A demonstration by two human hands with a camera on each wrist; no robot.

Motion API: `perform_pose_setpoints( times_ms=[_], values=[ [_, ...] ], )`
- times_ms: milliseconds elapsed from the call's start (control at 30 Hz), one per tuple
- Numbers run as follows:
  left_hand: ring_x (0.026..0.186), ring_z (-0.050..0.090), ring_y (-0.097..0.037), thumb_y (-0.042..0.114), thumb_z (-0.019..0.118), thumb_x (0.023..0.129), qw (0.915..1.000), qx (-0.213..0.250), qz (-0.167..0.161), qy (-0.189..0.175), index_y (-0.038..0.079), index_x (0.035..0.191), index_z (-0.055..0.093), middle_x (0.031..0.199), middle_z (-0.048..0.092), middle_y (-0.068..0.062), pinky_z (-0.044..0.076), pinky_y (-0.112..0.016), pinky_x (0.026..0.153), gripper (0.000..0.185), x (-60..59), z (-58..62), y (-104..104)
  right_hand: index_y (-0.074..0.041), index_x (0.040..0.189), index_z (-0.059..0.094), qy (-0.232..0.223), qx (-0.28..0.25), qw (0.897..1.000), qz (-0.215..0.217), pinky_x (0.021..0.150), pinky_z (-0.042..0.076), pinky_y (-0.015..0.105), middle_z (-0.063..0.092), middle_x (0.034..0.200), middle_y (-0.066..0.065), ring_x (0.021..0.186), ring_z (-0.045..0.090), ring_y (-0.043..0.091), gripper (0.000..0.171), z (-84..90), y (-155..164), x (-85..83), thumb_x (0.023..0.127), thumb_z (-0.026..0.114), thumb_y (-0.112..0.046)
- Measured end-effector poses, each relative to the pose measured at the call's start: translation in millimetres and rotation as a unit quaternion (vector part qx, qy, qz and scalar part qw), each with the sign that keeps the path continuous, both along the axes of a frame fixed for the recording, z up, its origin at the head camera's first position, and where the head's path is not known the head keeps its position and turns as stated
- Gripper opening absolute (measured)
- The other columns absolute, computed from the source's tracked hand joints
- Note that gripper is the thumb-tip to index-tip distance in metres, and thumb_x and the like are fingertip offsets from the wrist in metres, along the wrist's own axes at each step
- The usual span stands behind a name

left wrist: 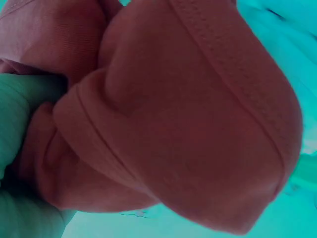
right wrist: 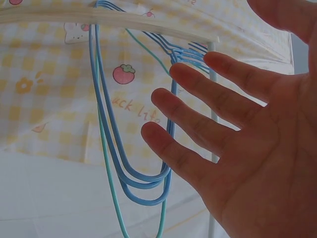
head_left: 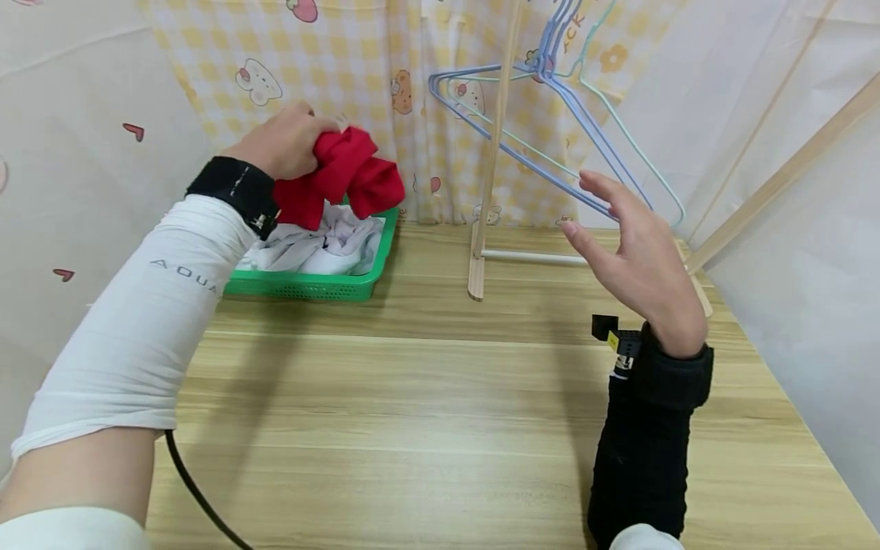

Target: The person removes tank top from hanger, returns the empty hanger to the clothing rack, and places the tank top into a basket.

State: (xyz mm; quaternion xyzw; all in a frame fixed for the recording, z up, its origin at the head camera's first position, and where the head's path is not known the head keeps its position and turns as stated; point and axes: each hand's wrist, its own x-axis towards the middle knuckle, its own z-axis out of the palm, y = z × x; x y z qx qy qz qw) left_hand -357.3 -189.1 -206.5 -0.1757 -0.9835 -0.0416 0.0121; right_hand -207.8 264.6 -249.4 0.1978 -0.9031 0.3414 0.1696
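Note:
My left hand (head_left: 285, 141) grips a bunched red cloth garment (head_left: 357, 172) above the green basket (head_left: 302, 287). In the left wrist view the garment (left wrist: 198, 114) fills most of the picture, with stitched hems showing; its kind cannot be told. White clothes (head_left: 323, 244) lie crumpled in the basket under it. My right hand (head_left: 646, 260) is raised above the table with fingers spread and nothing in it. Close by hang several blue and green hangers (head_left: 550, 76); in the right wrist view the fingers of the right hand (right wrist: 267, 148) stand in front of the hangers (right wrist: 129, 183).
The hangers hang from a wooden rack (head_left: 498, 137) with a white lower bar (head_left: 532, 257), standing at the back of the wood-grain table (head_left: 426, 412). Behind it falls a yellow checked curtain (head_left: 344, 61). A black cable (head_left: 199, 496) runs by the left forearm.

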Motion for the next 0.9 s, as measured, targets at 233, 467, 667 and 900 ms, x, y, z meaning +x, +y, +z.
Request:
perform_pose_setpoints(
  times_ms=[233,467,667,900],
  values=[
    [0.108,0.054,-0.050,-0.008,0.049,0.098,0.9978,-0.053,0.012,-0.039,-0.002,0.151,0.049,0.127,0.049,-0.036,0.052,-0.061,0.091,0.054,-4.8,-34.0,-17,-0.020,0.167,0.042,0.003,0.007,1.000,-0.001,0.130,0.029,0.058,0.050,0.168,0.006,0.159,0.041,0.029,0.066,0.6,0,0.8,0.108,0.065,-0.038],
    [0.114,0.059,-0.056,-0.006,0.049,0.101,0.9950,-0.078,0.022,-0.058,-0.012,0.145,0.038,0.131,0.050,-0.044,0.054,-0.064,0.098,0.046,-6.5,-70.1,-19,-0.020,0.167,0.042,0.000,0.010,1.000,-0.001,0.130,0.029,0.059,0.048,0.169,0.004,0.159,0.040,0.029,0.066,-0.2,0,3.4,0.109,0.063,-0.040],
    [0.121,0.058,-0.053,-0.002,0.052,0.102,0.9951,-0.054,0.039,-0.073,-0.009,0.143,0.043,0.132,0.056,-0.042,0.053,-0.067,0.100,0.043,-14.4,-102.4,-22,-0.019,0.167,0.043,0.004,0.013,1.000,-0.001,0.130,0.030,0.057,0.047,0.169,0.002,0.159,0.042,0.029,0.065,1.8,0,5.2,0.109,0.064,-0.040],
    [0.109,0.062,-0.046,0.000,0.053,0.104,0.9870,-0.068,0.068,-0.129,-0.004,0.142,0.052,0.128,0.065,-0.037,0.056,-0.062,0.089,0.039,3.1,-94.5,-4,-0.015,0.165,0.045,0.001,0.008,1.000,0.003,0.130,0.030,0.056,0.048,0.169,0.007,0.158,0.042,0.032,0.064,3.5,0,5.3,0.108,0.065,-0.035]
  ],
)
